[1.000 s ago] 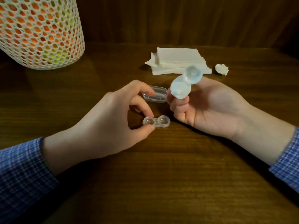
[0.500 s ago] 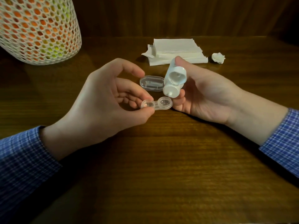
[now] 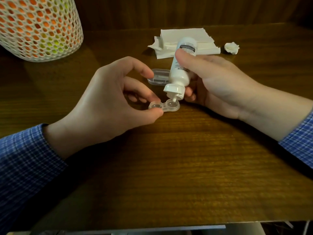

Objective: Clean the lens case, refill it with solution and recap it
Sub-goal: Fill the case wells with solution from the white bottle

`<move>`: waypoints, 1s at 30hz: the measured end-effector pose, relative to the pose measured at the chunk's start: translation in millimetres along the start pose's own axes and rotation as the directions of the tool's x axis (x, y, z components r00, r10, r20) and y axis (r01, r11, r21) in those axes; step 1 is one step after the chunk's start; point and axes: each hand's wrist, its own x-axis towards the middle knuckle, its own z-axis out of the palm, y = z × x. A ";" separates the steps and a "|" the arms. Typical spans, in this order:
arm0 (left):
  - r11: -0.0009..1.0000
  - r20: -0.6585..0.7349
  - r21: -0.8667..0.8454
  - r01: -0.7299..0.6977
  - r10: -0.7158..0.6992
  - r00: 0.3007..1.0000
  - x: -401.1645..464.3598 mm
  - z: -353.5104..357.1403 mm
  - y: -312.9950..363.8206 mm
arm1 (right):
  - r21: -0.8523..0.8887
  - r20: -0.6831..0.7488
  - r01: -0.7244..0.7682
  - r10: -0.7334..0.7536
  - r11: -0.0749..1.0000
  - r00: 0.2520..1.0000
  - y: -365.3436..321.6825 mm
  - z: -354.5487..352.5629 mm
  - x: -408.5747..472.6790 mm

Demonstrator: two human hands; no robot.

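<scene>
Head view: left hand (image 3: 108,106) pinches lens case (image 3: 164,106) at mid-bench (image 3: 186,167). Right hand (image 3: 218,85) grips tilted solution bottle (image 3: 182,68), nozzle down over case's right well. Clear lid (image 3: 159,77) just behind; tissues (image 3: 184,37) near far edge.

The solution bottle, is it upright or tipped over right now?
Tipped: the solution bottle points nozzle-down over the lens case right well, gripped by the right hand.
</scene>
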 end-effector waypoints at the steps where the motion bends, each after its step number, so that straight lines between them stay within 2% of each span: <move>1: 1.000 0.009 0.012 0.003 -0.003 1.000 0.2 0.2 -0.5 | -0.017 -0.015 0.008 -0.008 1.000 1.000 0.4 -0.4 0.4; 7: 0.999 0.023 0.053 0.009 -0.010 1.000 0.2 1.6 -0.7 | -0.080 -0.012 0.072 -0.073 0.994 0.997 4.3 0.0 -1.3; 14: 0.998 0.063 0.069 0.012 -0.017 0.998 1.4 2.3 -1.7 | -0.229 -0.051 0.154 -0.170 0.961 0.984 7.5 0.3 -2.8; 24: 0.994 0.056 0.104 -0.042 0.037 0.998 -0.2 4.2 -2.2 | -0.254 -0.089 0.144 -0.171 0.956 0.981 7.6 3.6 -4.8; 30: 0.995 0.057 0.093 -0.022 0.017 0.998 0.5 3.3 -3.4 | -0.241 -0.102 0.128 -0.156 0.962 0.982 6.9 5.3 -5.4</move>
